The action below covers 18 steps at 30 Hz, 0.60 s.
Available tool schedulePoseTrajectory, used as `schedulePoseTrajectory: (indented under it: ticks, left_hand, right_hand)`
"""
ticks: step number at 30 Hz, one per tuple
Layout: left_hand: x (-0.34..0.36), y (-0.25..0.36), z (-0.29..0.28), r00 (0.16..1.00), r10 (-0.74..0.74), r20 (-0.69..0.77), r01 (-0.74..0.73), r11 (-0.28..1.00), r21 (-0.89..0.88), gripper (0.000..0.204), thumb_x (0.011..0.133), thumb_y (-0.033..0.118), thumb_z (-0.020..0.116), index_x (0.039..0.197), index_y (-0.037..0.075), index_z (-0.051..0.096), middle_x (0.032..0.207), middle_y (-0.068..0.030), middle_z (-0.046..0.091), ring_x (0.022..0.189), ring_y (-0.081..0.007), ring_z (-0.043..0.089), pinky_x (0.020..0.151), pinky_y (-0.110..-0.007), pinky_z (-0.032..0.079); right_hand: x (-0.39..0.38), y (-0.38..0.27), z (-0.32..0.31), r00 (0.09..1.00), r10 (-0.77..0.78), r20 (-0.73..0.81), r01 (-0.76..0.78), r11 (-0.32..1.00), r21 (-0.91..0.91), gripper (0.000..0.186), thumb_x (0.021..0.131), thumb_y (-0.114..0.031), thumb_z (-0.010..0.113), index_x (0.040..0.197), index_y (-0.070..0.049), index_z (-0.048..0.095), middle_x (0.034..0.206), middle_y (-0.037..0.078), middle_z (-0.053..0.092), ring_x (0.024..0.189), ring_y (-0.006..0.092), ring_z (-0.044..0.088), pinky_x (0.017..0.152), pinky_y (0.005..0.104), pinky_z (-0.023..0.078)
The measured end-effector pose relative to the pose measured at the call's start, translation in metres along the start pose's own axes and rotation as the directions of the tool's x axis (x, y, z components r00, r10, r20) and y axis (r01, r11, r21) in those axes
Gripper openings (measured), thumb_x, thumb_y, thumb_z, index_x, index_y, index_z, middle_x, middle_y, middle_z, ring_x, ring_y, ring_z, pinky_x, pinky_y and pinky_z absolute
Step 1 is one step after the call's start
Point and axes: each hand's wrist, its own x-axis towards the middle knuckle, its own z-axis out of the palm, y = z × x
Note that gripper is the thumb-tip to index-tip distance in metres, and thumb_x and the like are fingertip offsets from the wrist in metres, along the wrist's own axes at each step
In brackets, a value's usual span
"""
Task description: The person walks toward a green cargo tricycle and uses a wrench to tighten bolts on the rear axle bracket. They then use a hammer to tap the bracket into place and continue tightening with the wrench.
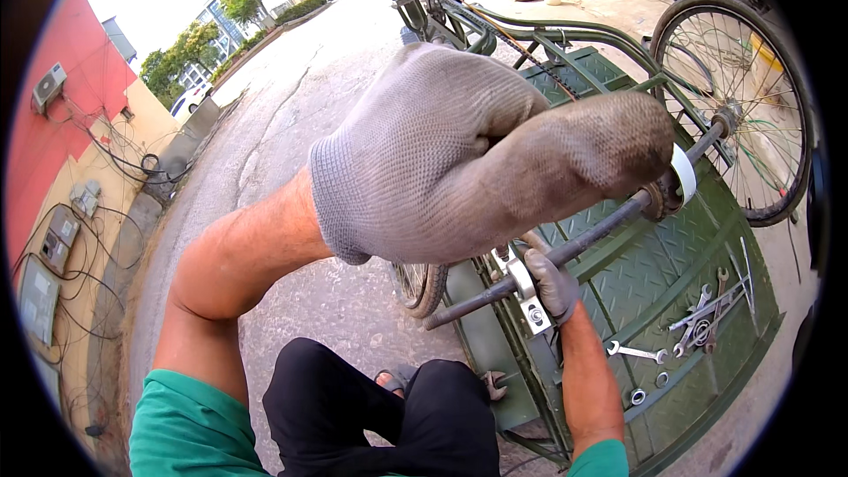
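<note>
My left hand (442, 159), in a grey knitted glove with brown-stained coating, is raised close to the camera. Its thumb stretches to the right and the other fingers curl in; whatever they hold is hidden. Below it, my gloved right hand (553, 288) grips a silver bearing block (526, 291) from its right side. The block sits around a dark steel axle (601, 225) above the frame of a green tricycle. Farther along the axle is a white ring (684, 174), partly covered by my left thumb.
A spoked wheel (742, 106) is on the axle's far end. Several wrenches (638, 352) and loose rings (638, 397) lie on the green tread-plate bed (689, 256). Another wheel (422, 287) shows beneath my left hand. Cables and meter boxes (62, 225) line the left wall.
</note>
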Motion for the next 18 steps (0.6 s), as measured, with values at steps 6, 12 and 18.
schedulePoseTrajectory:
  ticks: [6, 12, 18]
  left_hand:
    - [0.030, -0.009, -0.007, 0.856, 0.467, 0.223, -0.408, 0.874, -0.264, 0.060, 0.079, 0.059, 0.082, 0.096, 0.002, 0.074, 0.103, -0.0176, 0.070, 0.093, -0.0309, 0.068, 0.078, -0.044, 0.052]
    - [0.024, -0.017, -0.008, 0.869, 0.478, 0.129, -0.457, 0.875, -0.162, 0.047, 0.082, 0.046, 0.083, 0.103, 0.004, 0.078, 0.122, -0.0187, 0.070, 0.116, -0.0342, 0.063, 0.108, -0.056, 0.033]
    - [0.011, -0.023, -0.009, 0.966, 0.257, 0.026, -0.257, 0.951, 0.173, 0.039, 0.098, 0.042, 0.065, 0.103, 0.004, 0.076, 0.117, -0.0195, 0.070, 0.111, -0.0353, 0.065, 0.102, -0.052, 0.041]
  right_hand:
    - [-0.001, -0.003, 0.002, 1.000, -0.028, -0.006, 0.028, 0.995, -0.101, 0.065, 0.100, -0.029, 0.055, 0.155, -0.001, 0.036, 0.099, 0.004, 0.067, 0.092, 0.0109, 0.067, 0.079, 0.0258, 0.053]
    - [0.002, 0.002, 0.001, 0.999, -0.039, 0.028, 0.041, 0.995, -0.086, 0.069, 0.099, -0.037, 0.058, 0.155, -0.002, 0.036, 0.099, 0.005, 0.068, 0.091, 0.0132, 0.068, 0.079, 0.0267, 0.053]
    - [0.002, 0.007, -0.001, 0.999, 0.010, 0.032, -0.011, 0.999, 0.053, 0.068, 0.100, -0.034, 0.059, 0.156, -0.003, 0.036, 0.091, 0.004, 0.068, 0.086, 0.0150, 0.070, 0.075, 0.0266, 0.054]
